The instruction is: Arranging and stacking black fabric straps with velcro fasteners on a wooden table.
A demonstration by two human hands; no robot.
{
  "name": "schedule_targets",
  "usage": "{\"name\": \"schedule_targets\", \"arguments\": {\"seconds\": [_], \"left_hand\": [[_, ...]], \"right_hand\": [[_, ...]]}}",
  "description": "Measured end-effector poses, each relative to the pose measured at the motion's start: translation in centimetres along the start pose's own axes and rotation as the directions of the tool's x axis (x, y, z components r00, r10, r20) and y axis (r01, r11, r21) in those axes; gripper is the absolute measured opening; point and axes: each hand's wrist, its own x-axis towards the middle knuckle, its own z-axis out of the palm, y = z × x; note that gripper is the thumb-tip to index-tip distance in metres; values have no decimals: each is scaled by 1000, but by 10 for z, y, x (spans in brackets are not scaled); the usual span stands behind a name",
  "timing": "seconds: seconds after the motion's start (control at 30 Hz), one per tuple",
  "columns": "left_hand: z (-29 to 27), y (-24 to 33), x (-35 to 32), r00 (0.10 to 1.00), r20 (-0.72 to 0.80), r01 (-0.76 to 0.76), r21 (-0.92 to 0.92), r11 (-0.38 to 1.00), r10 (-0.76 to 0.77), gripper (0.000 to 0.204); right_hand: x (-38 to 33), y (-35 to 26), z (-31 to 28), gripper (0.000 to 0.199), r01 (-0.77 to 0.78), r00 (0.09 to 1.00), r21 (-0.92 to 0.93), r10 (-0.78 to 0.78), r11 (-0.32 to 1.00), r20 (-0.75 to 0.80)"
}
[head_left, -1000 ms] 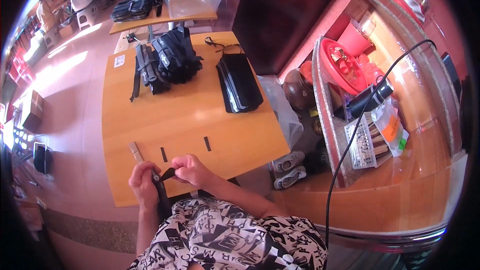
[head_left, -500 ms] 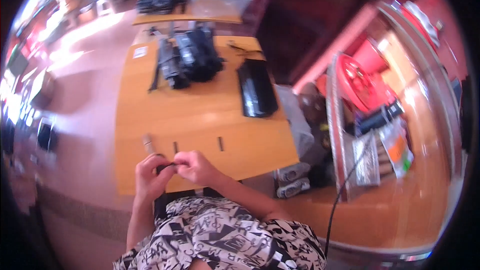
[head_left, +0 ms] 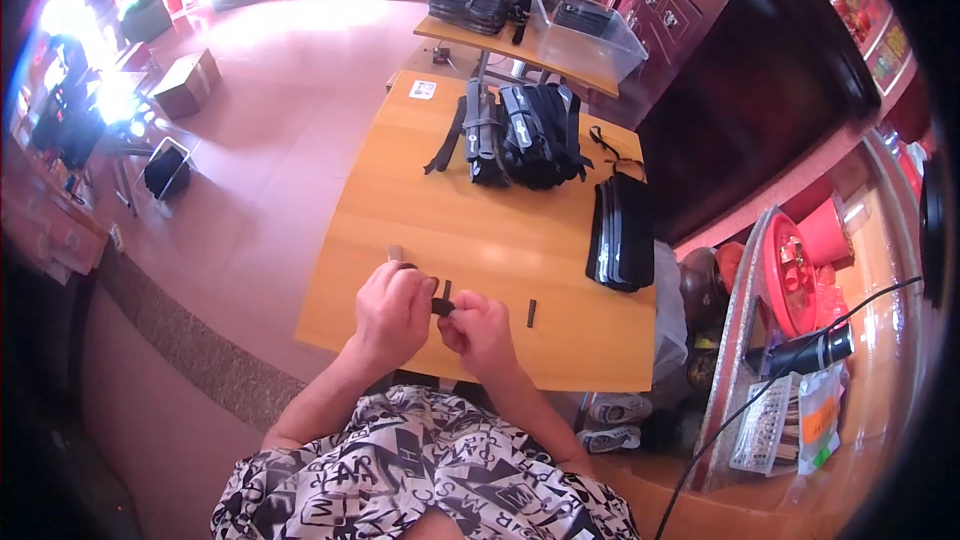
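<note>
Over the near part of the wooden table (head_left: pixel 420 220), my left hand (head_left: pixel 393 315) and my right hand (head_left: pixel 482 333) are close together. Both pinch a short black strap (head_left: pixel 442 307), which spans the gap between their fingers. Part of it is hidden by the left fingers. Just beyond the hands lies a small black strip (head_left: pixel 447 289), and to the right is another black strip (head_left: pixel 531 313). A small beige piece (head_left: pixel 396 253) shows past my left fingertips; I cannot make out its kind.
Bundled black straps (head_left: pixel 545 135) lie at the table's far side. A stack of flat black pieces (head_left: pixel 625 230) rests along the right edge, near a thin black cord (head_left: pixel 615 150). Behind stands a clear plastic bin (head_left: pixel 590 35). A cluttered shelf (head_left: pixel 720 420) is at the right.
The view has turned left, so the table appears farther right. Both hands still pinch the black strap; the right hand now sits lower and a little apart from the left.
</note>
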Motion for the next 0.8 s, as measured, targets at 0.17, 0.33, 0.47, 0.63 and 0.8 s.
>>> {"name": "schedule_targets", "arguments": {"seconds": [0.17,0.33,0.47,0.63,0.8], "left_hand": [[0,3,1,956,-17,-293,40,955,294,5],[-2,-5,9,983,-97,122,-280,952,-154,10],[-16,-64,38,810,-243,414,-407,814,-533,22],[-55,-134,75,625,-420,338,-615,712,-658,22],[-223,-404,-24,612,-779,440,194,877,-135,15]], "right_hand": [[9,-17,8,30,93,995,-125,-88,988,44],[9,-5,4,33,112,982,-152,-86,982,171],[-7,-11,9,31,212,973,-224,-185,951,136],[-42,-27,-5,30,375,924,-343,-315,861,218],[-70,-51,-56,31,438,841,292,-502,850,199]]}}
